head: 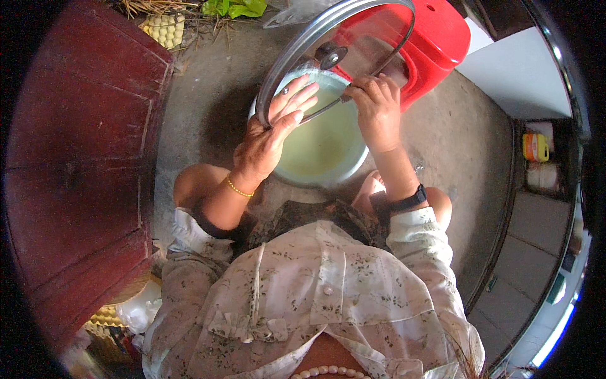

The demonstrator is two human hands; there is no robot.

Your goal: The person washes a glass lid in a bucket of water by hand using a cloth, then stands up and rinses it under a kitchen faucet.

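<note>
A round glass pot lid [362, 28] with a metal rim and a dark knob is held tilted above a light basin [345, 175] of cloudy greenish water. My left hand [279, 113] supports the lid's lower left edge, the thumb on the near side and the spread fingers seen through the glass. At the lower right of the lid, my right hand [376, 104] pinches a dark strip, which looks like the rim's seal; whether it has come off the lid I cannot tell. The basin stands on the floor between my feet.
A red plastic stool [440, 42] is just beyond the basin at the right. Dark red wooden furniture [85, 113] lines the left side. Egg trays [163, 29] and green leaves [234, 8] lie at the top left. A yellow jug [536, 147] sits on a shelf at the right.
</note>
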